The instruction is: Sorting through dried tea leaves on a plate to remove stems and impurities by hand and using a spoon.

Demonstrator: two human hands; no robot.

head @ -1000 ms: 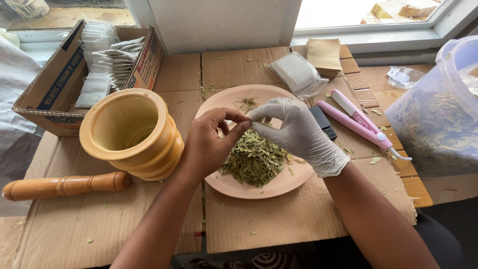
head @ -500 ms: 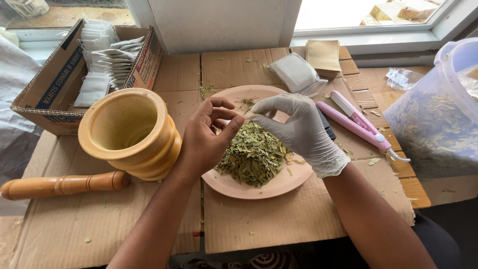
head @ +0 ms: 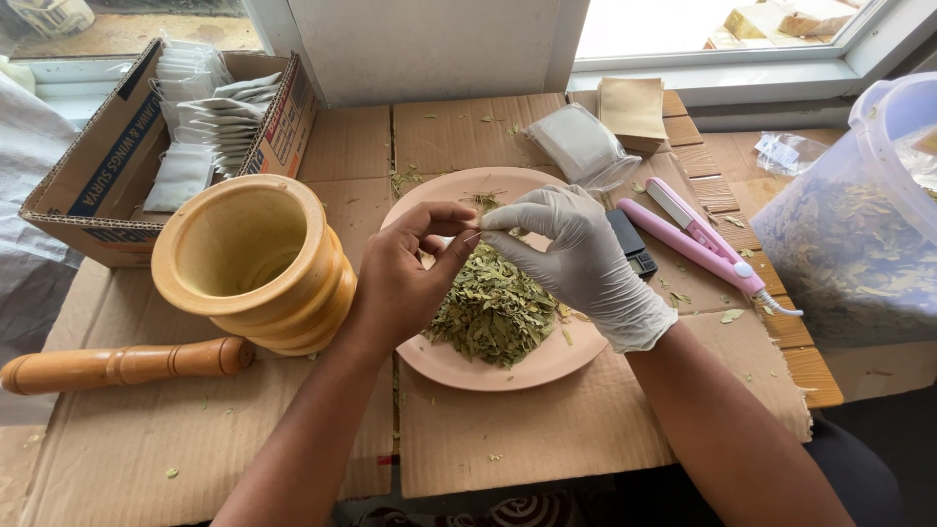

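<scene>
Over a pink plate (head: pixel 547 366) heaped with dried green leaves (head: pixel 493 307), my two hands meet fingertip to fingertip. My bare left hand (head: pixel 405 278) pinches a small thin pale piece (head: pixel 472 235) between thumb and fingers. My right hand (head: pixel 576 254), in a white glove, pinches the same piece from the other side. What the piece is stays too small to tell. Both hands hover just above the leaf pile, near the plate's far half.
A wooden mortar (head: pixel 249 259) stands left of the plate, its pestle (head: pixel 117 363) lying in front. A cardboard box (head: pixel 88 176) of white sachets (head: pixel 215 107) sits far left. Right of the plate lie a black scale (head: pixel 632 249), a pink sealer (head: pixel 693 244) and a plastic tub of leaves (head: pixel 859 234).
My left fingers spread briefly, then closed again onto the small piece against the gloved fingertips. Both hands stayed above the leaves, shifting only slightly.
</scene>
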